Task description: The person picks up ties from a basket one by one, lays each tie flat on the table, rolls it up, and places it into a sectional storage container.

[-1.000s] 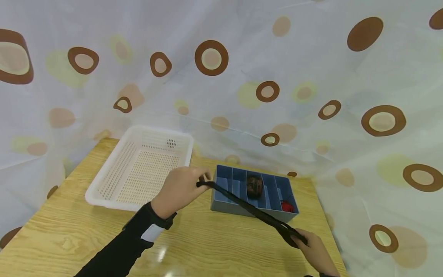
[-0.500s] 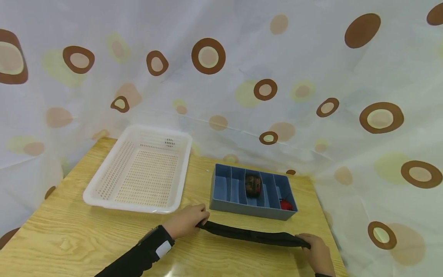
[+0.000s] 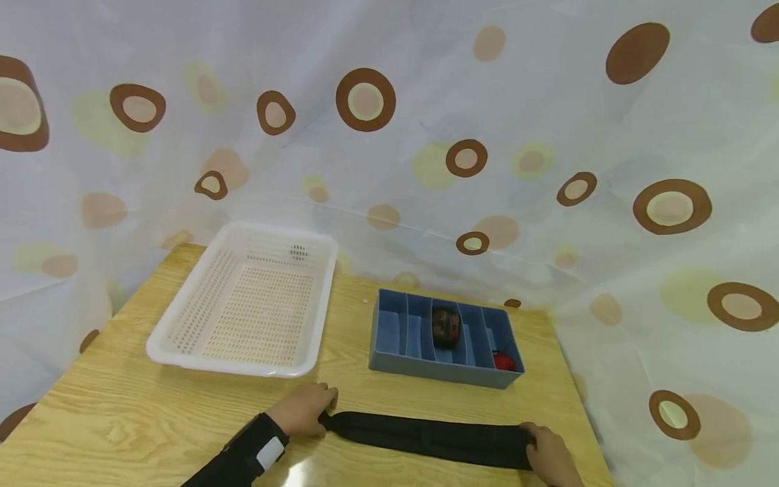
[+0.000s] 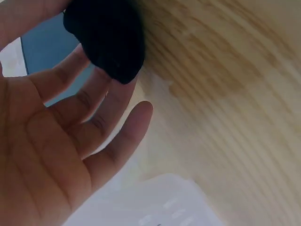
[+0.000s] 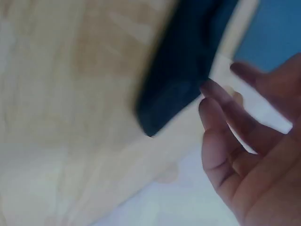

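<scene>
A long black cloth strip [image 3: 426, 436] lies stretched across the front of the table, narrow at its left end and wider toward the right. My left hand [image 3: 304, 409] pinches the narrow end; in the left wrist view the dark cloth [image 4: 110, 40] sits between the thumb and fingers. At the wide end is my right hand [image 3: 550, 456], its fingertips at the cloth's edge. In the right wrist view those fingers [image 5: 214, 117] are loosely extended beside the strip, and the thumb stands apart from it.
Behind the left hand stands a white perforated basket [image 3: 159, 341]. A blue-grey divided box [image 3: 438, 368] stands behind the strip, with a dark patterned rolled item [image 3: 446, 328] and a red item [image 3: 504, 360] in its compartments. A dotted curtain [image 3: 389, 169] hangs behind the wooden table [image 3: 115, 406].
Both hands have lowered the strip from a slanting, raised position onto the table, and it has spread flatter and wider. The left hand has come down and toward the front, then slightly left.
</scene>
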A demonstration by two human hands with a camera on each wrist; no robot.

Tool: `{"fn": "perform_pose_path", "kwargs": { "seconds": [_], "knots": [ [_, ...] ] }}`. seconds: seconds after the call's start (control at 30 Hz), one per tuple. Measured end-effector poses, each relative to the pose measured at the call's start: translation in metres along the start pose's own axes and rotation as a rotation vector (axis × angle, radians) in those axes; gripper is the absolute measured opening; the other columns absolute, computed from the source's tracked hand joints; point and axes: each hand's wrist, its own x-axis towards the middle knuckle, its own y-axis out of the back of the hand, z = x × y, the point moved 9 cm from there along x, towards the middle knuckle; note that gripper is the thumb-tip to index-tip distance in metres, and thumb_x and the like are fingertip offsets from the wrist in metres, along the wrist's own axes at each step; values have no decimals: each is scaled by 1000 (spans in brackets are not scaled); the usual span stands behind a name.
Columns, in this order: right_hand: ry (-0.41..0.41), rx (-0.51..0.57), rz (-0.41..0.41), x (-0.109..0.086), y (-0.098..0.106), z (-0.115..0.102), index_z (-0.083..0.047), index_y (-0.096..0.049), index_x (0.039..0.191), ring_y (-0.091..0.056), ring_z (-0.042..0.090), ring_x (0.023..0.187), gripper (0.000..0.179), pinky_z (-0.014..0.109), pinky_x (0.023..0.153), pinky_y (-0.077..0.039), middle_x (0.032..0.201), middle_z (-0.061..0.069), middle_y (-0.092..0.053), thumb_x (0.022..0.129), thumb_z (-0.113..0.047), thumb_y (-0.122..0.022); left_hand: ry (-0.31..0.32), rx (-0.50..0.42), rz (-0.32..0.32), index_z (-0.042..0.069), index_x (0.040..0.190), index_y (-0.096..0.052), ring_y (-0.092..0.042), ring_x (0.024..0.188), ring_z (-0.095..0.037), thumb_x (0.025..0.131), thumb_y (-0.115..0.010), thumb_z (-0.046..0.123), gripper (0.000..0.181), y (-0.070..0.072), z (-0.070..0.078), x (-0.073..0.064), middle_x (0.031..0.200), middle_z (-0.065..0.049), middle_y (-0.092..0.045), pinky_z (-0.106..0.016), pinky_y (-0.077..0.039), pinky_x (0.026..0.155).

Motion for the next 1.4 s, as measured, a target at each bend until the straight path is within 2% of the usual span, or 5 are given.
{"fn": "perform_pose_path", "kwargs": {
  "seconds": [0.43, 0.7, 0.9, 1.13, 1.4],
  "knots": [
    [-64, 43, 93, 11, -8, -9, 0, -57, 85, -52, 22, 76, 15, 40, 67, -47, 79, 10, -57, 77, -3, -70, 63, -132, 178, 13, 92, -55, -46, 70, -6, 75, -77, 14, 28, 12, -4, -11, 87, 3, -47, -22, -43, 61],
    [-107, 89, 102, 17, -12, -4, 16, -47, 118, -53, 50, 100, 51, 55, 85, -47, 110, 40, -47, 77, -6, -69, 91, -157, 204, 13, 93, -56, -48, 73, -8, 77, -75, 15, 25, 17, -3, -15, 87, 2, -49, -25, -44, 63],
    [-126, 97, 74, 22, -12, -2, 19, -43, 122, -50, 53, 103, 61, 55, 86, -47, 113, 44, -41, 76, -9, -72, 100, -152, 193, 12, 90, -55, -51, 75, -9, 76, -76, 13, 25, 9, -8, -18, 85, 3, -51, -26, -46, 65],
    [-18, 161, 175, 32, 1, -22, 13, -59, 108, -61, 31, 81, 39, 42, 71, -53, 101, 31, -55, 75, -2, -71, 105, -159, 197, 11, 89, -56, -55, 78, -14, 74, -76, 10, 25, 10, -12, -24, 86, 0, -54, -29, -48, 67],
    [13, 134, 240, 46, 6, -29, 8, -65, 93, -58, 33, 85, 22, 46, 77, -51, 91, 22, -60, 73, 2, -72, 163, -179, 233, 9, 87, -55, -58, 80, -18, 72, -77, 7, 26, 12, -20, -28, 85, -3, -57, -37, -51, 70]
  ]
}}
